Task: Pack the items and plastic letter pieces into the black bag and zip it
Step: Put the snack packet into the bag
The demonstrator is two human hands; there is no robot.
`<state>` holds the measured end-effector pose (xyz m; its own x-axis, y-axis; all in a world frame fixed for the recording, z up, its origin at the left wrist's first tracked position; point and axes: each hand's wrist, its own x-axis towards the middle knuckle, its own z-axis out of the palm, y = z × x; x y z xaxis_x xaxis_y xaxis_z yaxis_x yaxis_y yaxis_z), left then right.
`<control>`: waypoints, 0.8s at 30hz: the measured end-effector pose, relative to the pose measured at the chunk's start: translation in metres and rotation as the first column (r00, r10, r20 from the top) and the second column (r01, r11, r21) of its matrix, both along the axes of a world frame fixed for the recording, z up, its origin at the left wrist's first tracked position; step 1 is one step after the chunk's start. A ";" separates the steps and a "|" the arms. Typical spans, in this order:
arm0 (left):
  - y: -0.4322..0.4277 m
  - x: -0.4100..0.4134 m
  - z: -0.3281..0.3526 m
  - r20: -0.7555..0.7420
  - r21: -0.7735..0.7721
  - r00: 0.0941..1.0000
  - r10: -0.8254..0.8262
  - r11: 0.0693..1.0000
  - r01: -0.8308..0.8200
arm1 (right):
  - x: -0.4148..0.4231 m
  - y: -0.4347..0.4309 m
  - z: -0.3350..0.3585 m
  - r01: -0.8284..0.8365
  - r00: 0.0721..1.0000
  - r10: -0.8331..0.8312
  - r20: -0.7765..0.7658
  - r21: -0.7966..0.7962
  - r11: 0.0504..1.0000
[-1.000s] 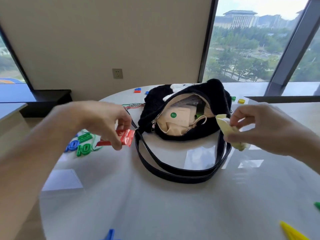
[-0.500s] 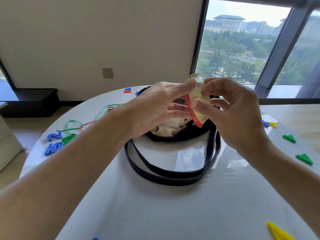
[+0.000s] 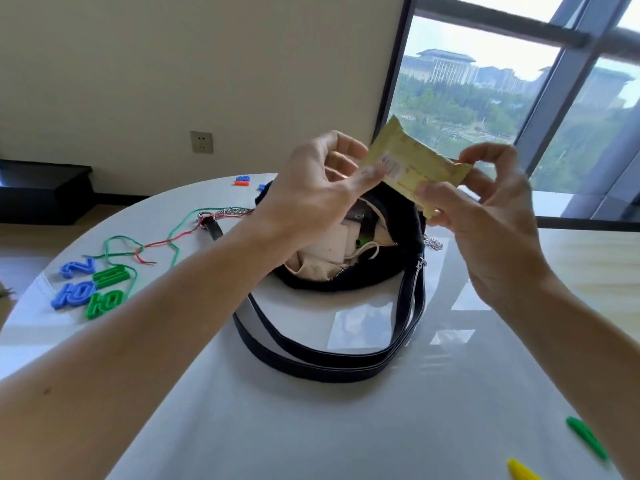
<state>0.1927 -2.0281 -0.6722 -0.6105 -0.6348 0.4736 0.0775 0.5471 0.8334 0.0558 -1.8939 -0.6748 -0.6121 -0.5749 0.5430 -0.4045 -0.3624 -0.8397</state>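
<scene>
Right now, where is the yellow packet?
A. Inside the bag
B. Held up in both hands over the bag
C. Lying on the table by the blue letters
B: the left hand and right hand each pinch an end of the packet, in the air above the open bag.

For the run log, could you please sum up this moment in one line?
left hand: holds yellow packet | right hand: pinches same packet | black bag: open below | letter pieces: outside bag
</scene>
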 end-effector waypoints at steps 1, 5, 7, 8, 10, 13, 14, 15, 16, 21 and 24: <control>-0.007 0.002 -0.006 0.058 -0.158 0.991 0.121 0.981 -0.111 | -0.007 0.001 0.001 0.104 0.992 -0.103 -0.069 0.004 0.995; -0.034 0.012 -0.034 0.332 -0.554 0.846 0.417 0.812 -0.183 | -0.033 -0.001 -0.015 0.433 0.814 -0.360 -0.456 0.063 0.899; -0.039 0.013 -0.044 0.437 -0.616 0.755 0.489 0.774 -0.145 | -0.032 -0.011 -0.032 0.462 0.744 -0.341 -0.575 0.073 0.884; -0.041 0.012 -0.047 0.483 -0.645 0.700 0.526 0.754 -0.121 | -0.031 -0.017 -0.040 0.444 0.720 -0.303 -0.624 0.078 0.893; -0.041 0.011 -0.049 0.524 -0.687 0.625 0.579 0.721 -0.091 | -0.026 -0.032 -0.054 0.392 0.643 -0.198 -0.740 0.096 0.915; -0.040 0.009 -0.047 0.488 -0.668 0.672 0.557 0.734 -0.122 | -0.020 -0.057 -0.059 0.392 0.419 -0.064 -0.906 0.117 0.913; -0.039 0.010 -0.045 0.458 -0.662 0.699 0.549 0.735 -0.144 | -0.020 -0.064 -0.056 0.406 0.335 -0.032 -0.942 0.113 0.907; -0.039 0.010 -0.043 0.422 -0.660 0.723 0.546 0.732 -0.168 | -0.020 -0.071 -0.053 0.417 0.263 -0.006 -0.965 0.108 0.903; -0.039 0.011 -0.040 0.388 -0.657 0.745 0.543 0.729 -0.189 | -0.020 -0.077 -0.049 0.427 0.208 0.012 -0.978 0.102 0.898; -0.040 0.011 -0.030 0.316 -0.633 0.809 0.496 0.745 -0.209 | -0.036 -0.090 -0.042 0.598 -0.052 0.182 -0.982 0.116 0.793; -0.038 0.007 -0.034 0.358 -0.621 0.815 0.456 0.768 -0.156 | -0.040 -0.096 -0.041 0.713 -0.100 0.268 -0.958 0.119 0.691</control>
